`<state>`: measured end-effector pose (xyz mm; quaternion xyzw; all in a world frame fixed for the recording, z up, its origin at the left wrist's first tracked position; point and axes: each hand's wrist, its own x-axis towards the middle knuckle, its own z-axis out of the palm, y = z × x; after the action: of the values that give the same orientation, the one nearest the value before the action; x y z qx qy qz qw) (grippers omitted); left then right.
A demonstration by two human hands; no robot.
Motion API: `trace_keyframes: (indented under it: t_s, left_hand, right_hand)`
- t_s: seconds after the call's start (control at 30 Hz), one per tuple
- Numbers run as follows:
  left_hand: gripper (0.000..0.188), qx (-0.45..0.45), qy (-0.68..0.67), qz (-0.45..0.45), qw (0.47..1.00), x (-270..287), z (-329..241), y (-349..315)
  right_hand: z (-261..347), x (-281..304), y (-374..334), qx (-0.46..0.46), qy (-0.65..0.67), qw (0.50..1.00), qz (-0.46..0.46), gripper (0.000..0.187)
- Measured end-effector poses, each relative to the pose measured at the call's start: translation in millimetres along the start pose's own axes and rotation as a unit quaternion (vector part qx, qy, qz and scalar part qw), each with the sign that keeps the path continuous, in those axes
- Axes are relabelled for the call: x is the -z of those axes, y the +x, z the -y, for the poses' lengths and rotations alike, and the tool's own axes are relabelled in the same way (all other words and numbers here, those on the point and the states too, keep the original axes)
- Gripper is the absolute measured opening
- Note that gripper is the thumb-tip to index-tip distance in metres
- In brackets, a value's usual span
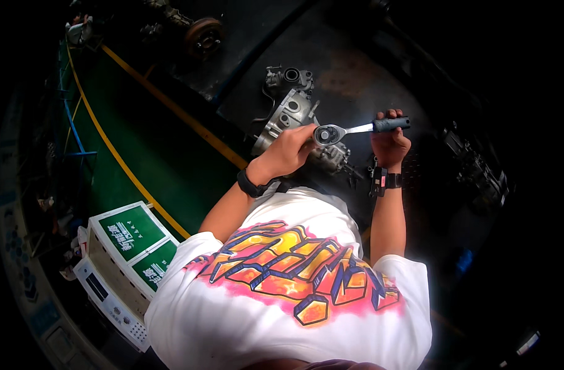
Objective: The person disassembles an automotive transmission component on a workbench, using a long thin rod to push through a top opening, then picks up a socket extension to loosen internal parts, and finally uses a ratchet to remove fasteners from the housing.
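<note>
A ratchet wrench (358,128) with a round silver head and a dark grip lies crosswise before my chest. Closed at its head end is my left hand (287,153), whose fingertips are partly hidden behind the head. My right hand (390,148) has its fingers round the dark grip, palm turned up. Below and beyond the wrench stands a silver metal housing (289,111) with round openings, partly covered by my left hand. A smaller metal part (332,161) shows just under the wrench head.
A green floor with a yellow line (217,143) stretches to the left. White-framed green panels and a white console (109,306) stand at lower left. A rusty drum-shaped part (203,37) sits at the far side. Dark machinery (476,166) lies to the right.
</note>
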<state>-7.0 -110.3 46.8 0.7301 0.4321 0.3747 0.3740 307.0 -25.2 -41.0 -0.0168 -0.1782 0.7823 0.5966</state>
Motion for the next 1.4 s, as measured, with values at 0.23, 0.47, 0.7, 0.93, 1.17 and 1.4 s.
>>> trace_keyframes:
  t_s: [0.23, 0.47, 0.7, 0.93, 1.17, 1.4]
  left_hand:
    - [0.025, 0.006, -0.073, 0.117, 0.99, 19.0, 11.3, 19.5]
    - [0.029, 0.01, -0.075, 0.139, 0.987, 28.2, 5.0, 16.0]
    - [0.021, 0.017, -0.016, 0.138, 0.99, 14.5, 2.2, 0.1]
    - [0.026, -0.017, 0.004, 0.045, 0.999, 1.4, 10.6, -18.2]
    - [0.032, -0.004, -0.048, -0.018, 0.999, 17.9, 5.5, -8.9]
    - [0.035, 0.007, -0.028, 0.011, 1.0, 11.1, 7.2, -0.4]
  right_hand:
    - [3.4, -25.7, 8.5, 0.006, -0.128, 0.982, -0.142, 0.048]
    - [-3.2, -31.8, 62.7, -0.064, -0.154, 0.984, -0.066, 0.06]
    - [-78.6, -71.0, 143.1, -0.277, -0.108, 0.954, 0.027, 0.051]
    - [-55.5, -64.0, 124.9, -0.224, -0.148, 0.963, 0.01, 0.052]
    - [32.8, -79.2, -45.1, -0.072, -0.34, 0.931, -0.112, 0.048]
    - [40.9, -124.1, -104.2, -0.159, -0.464, 0.862, -0.13, 0.049]
